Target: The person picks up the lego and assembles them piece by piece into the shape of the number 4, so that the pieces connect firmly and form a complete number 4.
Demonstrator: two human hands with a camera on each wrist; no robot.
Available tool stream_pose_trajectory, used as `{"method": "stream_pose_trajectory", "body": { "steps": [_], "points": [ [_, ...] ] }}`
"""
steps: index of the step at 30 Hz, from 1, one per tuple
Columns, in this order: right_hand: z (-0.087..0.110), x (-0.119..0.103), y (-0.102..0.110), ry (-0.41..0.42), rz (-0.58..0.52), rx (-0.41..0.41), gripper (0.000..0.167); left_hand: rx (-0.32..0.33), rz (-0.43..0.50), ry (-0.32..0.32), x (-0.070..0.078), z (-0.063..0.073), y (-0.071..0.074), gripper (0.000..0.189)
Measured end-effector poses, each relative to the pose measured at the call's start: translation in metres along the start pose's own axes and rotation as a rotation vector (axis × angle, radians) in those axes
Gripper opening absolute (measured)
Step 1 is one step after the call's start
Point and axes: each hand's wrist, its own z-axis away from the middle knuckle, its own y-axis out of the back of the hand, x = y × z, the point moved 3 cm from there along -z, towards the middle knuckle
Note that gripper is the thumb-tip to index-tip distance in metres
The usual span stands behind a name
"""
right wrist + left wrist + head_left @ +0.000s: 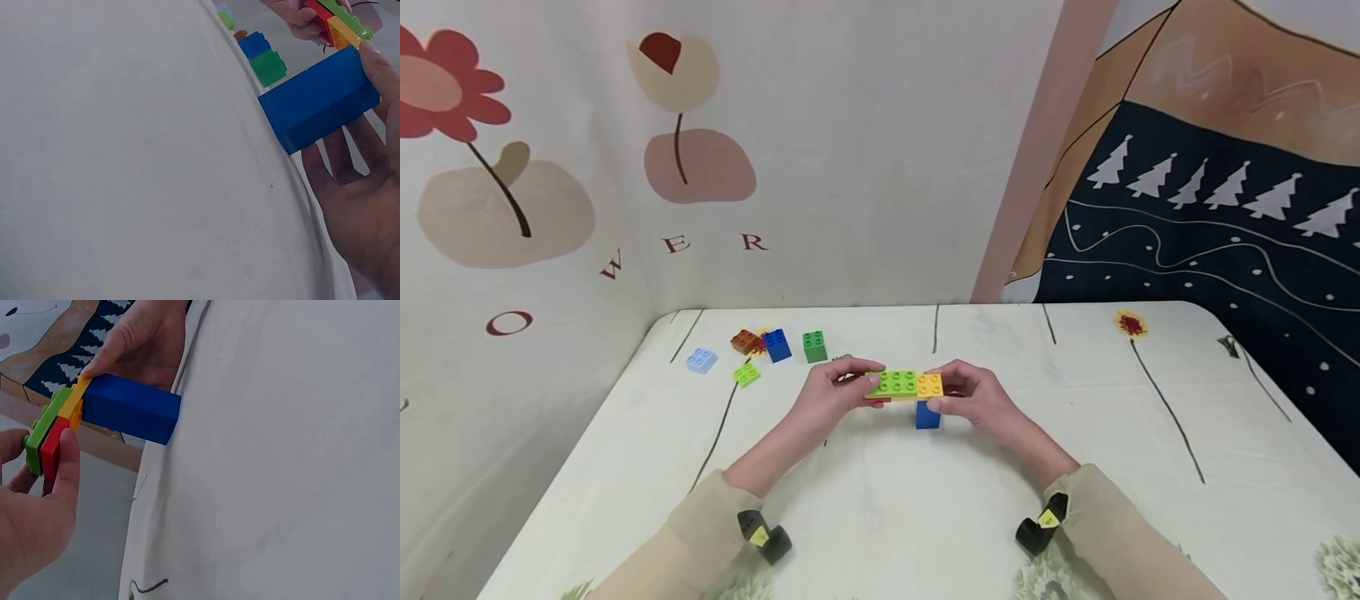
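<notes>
A joined build of toy bricks is held between both hands over the table. A long light green brick (897, 383) sits on top at the left, with a red brick (51, 450) under it. Beside the green, a yellow brick (929, 384) tops a blue column (320, 98), which has a seam across its middle. My left hand (837, 386) pinches the green and red end between thumb and fingers. At the other end, my right hand (973, 392) grips the yellow brick, its thumb at the yellow edge and its other fingers behind the blue column.
Loose bricks lie at the back left of the white-covered table (865, 500): light blue (702, 360), brown (745, 341), dark blue (777, 345), green (814, 347) and a small lime one (747, 373). A printed cloth (865, 150) hangs behind.
</notes>
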Motion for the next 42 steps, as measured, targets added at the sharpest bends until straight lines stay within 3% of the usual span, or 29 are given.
{"method": "stream_pose_trajectory", "body": {
  "steps": [8, 37, 42],
  "points": [
    [0.001, 0.000, 0.001, -0.010, 0.001, 0.002, 0.041, 0.055, -0.001, 0.048, 0.001, -0.004, -0.001, 0.029],
    [0.001, 0.003, 0.001, 0.012, 0.008, 0.004, 0.040, 0.012, 0.032, 0.140, 0.015, -0.011, -0.001, 0.026],
    [-0.001, 0.003, 0.001, 0.020, 0.010, 0.004, 0.039, 0.019, 0.029, 0.121, 0.016, -0.009, 0.000, 0.024]
  ]
}}
